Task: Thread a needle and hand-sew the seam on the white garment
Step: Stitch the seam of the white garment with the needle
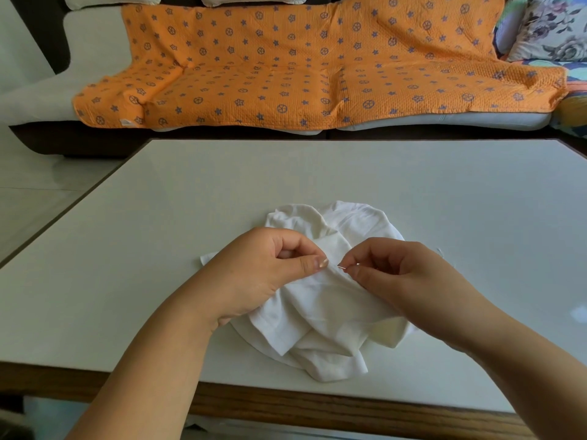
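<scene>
A crumpled white garment [320, 309] lies on the white table [158, 249] near its front edge. My left hand [266, 274] pinches a raised fold of the garment between thumb and fingers. Just to the right, my right hand [397, 271] pinches a thin metal needle [344, 267] whose tip points left at the fold's edge. The two hands are a few centimetres apart over the cloth. No thread is visible; it is too fine to make out.
The table has a wooden front edge [317, 404]. Beyond its far edge stands a sofa covered with an orange patterned blanket [301, 68]. A floral cushion [552, 27] sits at the far right. Tiled floor [38, 198] lies to the left.
</scene>
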`<state>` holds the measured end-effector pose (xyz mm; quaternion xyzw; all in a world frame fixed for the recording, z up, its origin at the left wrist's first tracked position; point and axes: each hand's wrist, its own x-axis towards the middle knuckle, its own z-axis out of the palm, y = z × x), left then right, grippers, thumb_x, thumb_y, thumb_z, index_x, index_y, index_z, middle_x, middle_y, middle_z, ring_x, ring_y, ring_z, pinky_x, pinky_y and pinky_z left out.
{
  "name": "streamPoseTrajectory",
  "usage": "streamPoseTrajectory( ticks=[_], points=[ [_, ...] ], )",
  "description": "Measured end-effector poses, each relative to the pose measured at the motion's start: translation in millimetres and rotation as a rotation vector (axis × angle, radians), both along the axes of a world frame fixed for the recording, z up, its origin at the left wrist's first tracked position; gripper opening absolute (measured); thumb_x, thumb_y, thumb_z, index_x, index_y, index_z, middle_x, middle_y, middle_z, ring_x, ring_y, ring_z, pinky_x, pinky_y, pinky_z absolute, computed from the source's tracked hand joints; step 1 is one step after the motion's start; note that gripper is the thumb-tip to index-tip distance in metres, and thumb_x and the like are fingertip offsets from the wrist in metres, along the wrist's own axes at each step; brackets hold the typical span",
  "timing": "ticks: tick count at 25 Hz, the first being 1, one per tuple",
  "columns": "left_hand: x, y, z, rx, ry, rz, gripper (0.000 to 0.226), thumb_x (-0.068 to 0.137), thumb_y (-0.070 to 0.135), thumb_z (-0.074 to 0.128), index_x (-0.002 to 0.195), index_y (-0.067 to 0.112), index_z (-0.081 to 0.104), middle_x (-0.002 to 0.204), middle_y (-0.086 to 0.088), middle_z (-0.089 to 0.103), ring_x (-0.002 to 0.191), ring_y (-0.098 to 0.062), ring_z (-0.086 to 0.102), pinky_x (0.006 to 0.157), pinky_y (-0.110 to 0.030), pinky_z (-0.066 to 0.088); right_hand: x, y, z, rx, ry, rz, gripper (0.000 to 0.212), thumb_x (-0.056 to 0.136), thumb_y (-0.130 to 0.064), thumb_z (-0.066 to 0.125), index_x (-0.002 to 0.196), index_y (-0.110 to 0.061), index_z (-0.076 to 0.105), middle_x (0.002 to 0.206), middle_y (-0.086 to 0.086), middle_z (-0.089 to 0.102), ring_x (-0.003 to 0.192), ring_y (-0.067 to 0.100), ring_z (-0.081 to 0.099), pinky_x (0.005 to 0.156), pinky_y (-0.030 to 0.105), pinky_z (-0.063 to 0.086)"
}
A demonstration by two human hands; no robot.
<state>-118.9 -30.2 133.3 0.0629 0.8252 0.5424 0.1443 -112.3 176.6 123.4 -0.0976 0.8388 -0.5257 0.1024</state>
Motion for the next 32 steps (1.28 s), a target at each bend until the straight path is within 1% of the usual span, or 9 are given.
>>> streamPoseTrajectory(
  ticks=[6,9,13,19,22,24,27,29,32],
  points=[
    [-0.5,0.5,0.0,-0.002,0.004,0.004,0.009,0.087,0.029,0.069,0.091,0.025,0.076,0.093,0.008,0.077,0.094,-0.004,0.07,0.101,-0.034,0.049,-0.5,0.3,-0.7,-0.067,-0.061,0.026,0.014,0.091,-0.022,0.062,0.085,-0.029,0.072,0.068,-0.001,0.053,0.065,0.015,0.045,0.064,0.033,0.035],
    [-0.4,0.2,-0.4,0.006,0.004,0.002,0.011,0.087,0.03,0.069,0.093,0.025,0.076,0.094,0.006,0.077,0.097,-0.006,0.07,0.102,-0.036,0.048,-1.3,0.7,-0.9,-0.077,-0.074,0.033,0.013,0.09,-0.022,0.062,0.084,-0.027,0.073,0.068,-0.001,0.054,0.065,0.015,0.045,0.064,0.033,0.035],
    [-0.2,-0.2,-1.2,0.015,0.002,-0.003,0.012,0.086,0.032,0.069,0.093,0.025,0.076,0.095,0.007,0.076,0.098,-0.006,0.069,0.102,-0.033,0.048,-1.3,1.0,-0.5,-0.075,-0.083,0.035,0.013,0.09,-0.023,0.063,0.084,-0.028,0.073,0.068,-0.002,0.055,0.065,0.013,0.046,0.064,0.032,0.036],
    [0.7,2.4,-0.3,0.066,-0.032,-0.018,0.014,0.081,0.036,0.069,0.084,0.026,0.077,0.086,0.006,0.075,0.088,-0.003,0.068,0.086,-0.021,0.045,-1.8,1.6,-0.9,-0.174,-0.14,0.067,0.011,0.091,-0.019,0.064,0.086,-0.022,0.074,0.08,0.008,0.061,0.074,0.019,0.052,0.072,0.036,0.041],
    [0.8,4.0,1.1,0.134,-0.079,-0.015,0.016,0.077,0.036,0.069,0.083,0.023,0.076,0.084,0.004,0.075,0.085,-0.005,0.068,0.082,-0.02,0.046,-2.0,1.4,-3.0,-0.292,-0.19,0.088,0.012,0.09,-0.017,0.063,0.085,-0.019,0.074,0.083,0.005,0.069,0.077,0.017,0.061,0.076,0.035,0.047],
    [0.4,5.7,0.4,0.138,-0.092,-0.005,0.015,0.078,0.033,0.07,0.085,0.022,0.076,0.087,0.002,0.076,0.087,-0.005,0.069,0.081,-0.017,0.047,-2.0,1.1,-4.6,-0.322,-0.196,0.095,0.01,0.086,-0.022,0.065,0.085,-0.018,0.074,0.084,0.005,0.071,0.078,0.017,0.063,0.076,0.034,0.049],
    [1.1,7.3,-0.4,0.185,-0.129,0.002,0.022,0.071,0.037,0.071,0.085,0.02,0.076,0.09,-0.001,0.076,0.088,-0.007,0.07,0.08,-0.018,0.05,-3.2,1.4,-6.9,-0.353,-0.206,0.081,0.021,0.074,-0.032,0.066,0.086,-0.017,0.074,0.088,0.011,0.073,0.08,0.02,0.066,0.08,0.041,0.051],
    [2.7,7.4,1.3,0.244,-0.172,0.008,0.026,0.068,0.038,0.072,0.086,0.019,0.076,0.09,-0.001,0.077,0.087,-0.009,0.071,0.08,-0.021,0.052,-4.0,1.6,-6.2,-0.371,-0.197,0.063,0.021,0.073,-0.033,0.066,0.086,-0.018,0.073,0.091,0.014,0.073,0.082,0.023,0.067,0.083,0.044,0.052],
    [4.1,8.4,3.6,0.299,-0.217,0.024,0.028,0.067,0.033,0.073,0.088,0.014,0.076,0.088,-0.005,0.076,0.083,-0.012,0.072,0.076,-0.022,0.055,-2.8,1.4,-4.0,-0.377,-0.189,0.071,0.019,0.073,-0.032,0.067,0.085,-0.02,0.074,0.092,0.016,0.074,0.082,0.025,0.068,0.081,0.043,0.052]
  ],
)
